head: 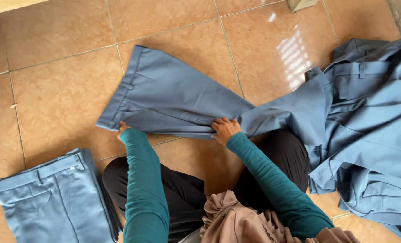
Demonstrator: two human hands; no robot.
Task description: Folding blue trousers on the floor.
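Observation:
A pair of blue-grey trousers (169,96) lies flat on the tan tiled floor (61,85) in front of me, waistband to the left, legs running right. My left hand (122,130) rests at the near corner of the waistband, mostly hidden behind my teal sleeve. My right hand (224,129) presses palm-down on the trousers' near edge at mid-leg, fingers spread. Neither hand lifts the cloth.
A stack of folded blue-grey trousers (56,202) sits at lower left. A loose heap of the same blue-grey garments (371,130) fills the right side. My knees in black cloth (187,189) are beneath my arms. A grey stone block (301,4) stands at the top.

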